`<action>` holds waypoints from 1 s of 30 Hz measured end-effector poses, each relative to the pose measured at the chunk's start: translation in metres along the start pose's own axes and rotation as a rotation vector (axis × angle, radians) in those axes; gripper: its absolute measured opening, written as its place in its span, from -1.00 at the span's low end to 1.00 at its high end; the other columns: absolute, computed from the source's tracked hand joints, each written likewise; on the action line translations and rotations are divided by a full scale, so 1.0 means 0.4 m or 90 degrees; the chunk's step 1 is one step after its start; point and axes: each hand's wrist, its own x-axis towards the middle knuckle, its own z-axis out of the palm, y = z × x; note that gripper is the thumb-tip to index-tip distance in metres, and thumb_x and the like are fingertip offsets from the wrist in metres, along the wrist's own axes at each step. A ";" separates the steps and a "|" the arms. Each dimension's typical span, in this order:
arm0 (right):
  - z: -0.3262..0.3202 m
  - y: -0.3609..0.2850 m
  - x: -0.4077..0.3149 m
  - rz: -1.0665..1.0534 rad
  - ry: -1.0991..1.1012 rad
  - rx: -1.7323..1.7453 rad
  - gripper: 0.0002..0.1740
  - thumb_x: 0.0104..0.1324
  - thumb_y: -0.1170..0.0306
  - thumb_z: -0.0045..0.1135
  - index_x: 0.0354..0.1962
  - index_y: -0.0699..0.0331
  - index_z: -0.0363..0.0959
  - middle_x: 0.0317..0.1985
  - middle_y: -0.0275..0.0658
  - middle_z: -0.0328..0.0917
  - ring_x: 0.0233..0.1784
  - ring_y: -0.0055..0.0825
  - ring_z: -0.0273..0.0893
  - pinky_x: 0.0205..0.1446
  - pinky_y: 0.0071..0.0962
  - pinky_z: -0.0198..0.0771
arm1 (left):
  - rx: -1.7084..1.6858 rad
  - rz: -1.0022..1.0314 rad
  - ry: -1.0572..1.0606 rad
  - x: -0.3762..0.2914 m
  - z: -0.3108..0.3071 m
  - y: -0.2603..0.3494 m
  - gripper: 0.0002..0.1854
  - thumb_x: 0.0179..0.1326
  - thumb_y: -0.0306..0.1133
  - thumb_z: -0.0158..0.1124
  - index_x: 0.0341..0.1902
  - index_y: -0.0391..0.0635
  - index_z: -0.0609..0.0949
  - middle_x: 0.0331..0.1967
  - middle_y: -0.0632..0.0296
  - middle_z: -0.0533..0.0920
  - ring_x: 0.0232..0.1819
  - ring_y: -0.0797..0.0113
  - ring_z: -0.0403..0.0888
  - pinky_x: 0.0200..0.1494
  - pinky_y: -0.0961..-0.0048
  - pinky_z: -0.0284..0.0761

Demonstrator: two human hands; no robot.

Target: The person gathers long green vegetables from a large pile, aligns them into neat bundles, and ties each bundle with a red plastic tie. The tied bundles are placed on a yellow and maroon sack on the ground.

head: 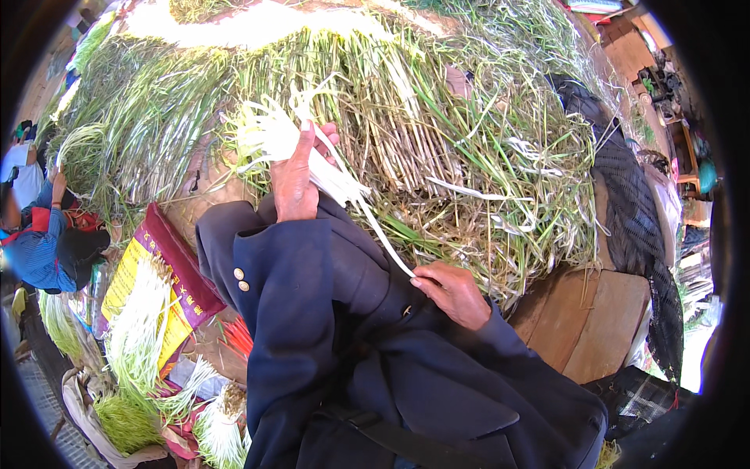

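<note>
My left hand [299, 176] is closed around a bunch of pale, white-stemmed plant stalks [272, 132] above my lap. Thumb and fingers of my right hand [451, 290] pinch the lower end of a long white stalk [378, 228]; its upper part runs up beside the bunch at my left hand. Beyond my knees lies a broad heap of green and brown stalks [375, 117], with a few loose white strips [477, 192] on top. How the roots or tips of the held bunch are arranged is hard to tell in the glare.
Left of my legs, white-green stalks [137, 328] lie on a printed yellow and maroon sack [184, 293]. More bundles [220, 431] sit at lower left. A person [53, 234] works at far left, holding stalks. Wooden boards [586, 322] and dark netting [630, 193] are at right.
</note>
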 end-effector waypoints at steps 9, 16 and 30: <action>-0.030 -0.075 0.179 -0.083 0.133 0.019 -0.80 0.36 0.54 0.24 -0.08 0.44 0.59 -0.31 -0.20 0.55 -0.44 -0.56 0.47 -0.35 -0.52 0.39 | -0.055 -0.046 -0.072 -0.005 -0.009 -0.024 -0.58 0.48 -0.24 0.19 0.22 -0.30 0.49 0.13 -0.09 0.65 0.07 0.19 0.70 -0.02 0.31 0.70; 0.018 -0.074 0.321 -0.103 0.158 0.015 -0.81 0.28 0.50 0.30 -0.15 0.33 0.62 -0.36 -0.15 0.59 -0.39 -0.33 0.54 -0.30 -0.40 0.41 | -0.101 -0.103 -0.132 -0.036 -0.003 -0.043 -0.53 0.47 -0.09 0.20 0.23 -0.19 0.46 0.15 0.12 0.62 0.14 0.34 0.61 0.16 0.29 0.60; 0.039 -0.093 0.322 -0.151 0.115 0.001 -0.85 0.30 0.43 0.30 -0.22 0.32 0.57 -0.39 -0.17 0.52 -0.39 -0.31 0.53 -0.31 -0.37 0.41 | -0.343 -0.234 -0.252 -0.019 -0.031 -0.018 -0.69 0.48 -0.06 0.16 -0.03 -0.04 0.44 -0.44 0.46 0.39 -0.39 0.56 0.38 -0.28 0.51 0.46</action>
